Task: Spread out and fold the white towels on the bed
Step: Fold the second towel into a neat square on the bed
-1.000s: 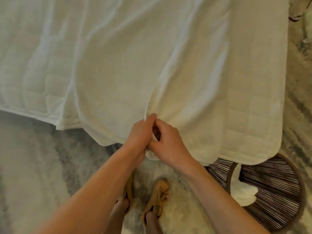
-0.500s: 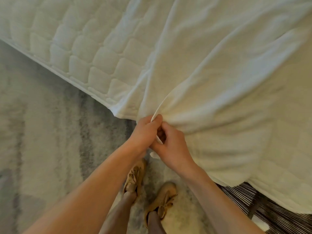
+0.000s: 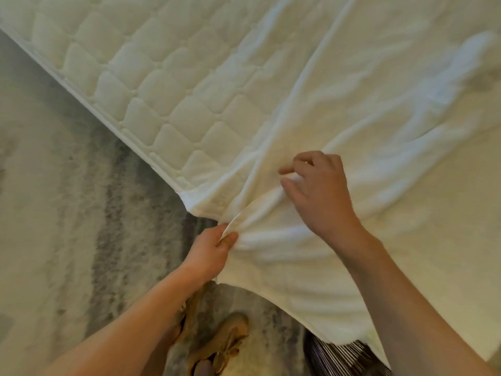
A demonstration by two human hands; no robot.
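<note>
The white towel (image 3: 366, 126) lies rumpled on the quilted mattress (image 3: 151, 85), stretching from lower centre toward upper right. The left hand (image 3: 210, 252) pinches its overhanging corner; the right hand (image 3: 317, 194), fingers curled, grips a fold just above.

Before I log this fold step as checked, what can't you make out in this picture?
Head view only:
- Far end of the white towel: cut off by the top and right edges.
- Mattress corner: covered by the towel.
- What the left hand grip pinches, one layer or two: hidden by bunched cloth.
- Right hand fingertips: blurred, contact unclear.
- Striped object at the bottom: mostly hidden by towel and right arm.
</note>
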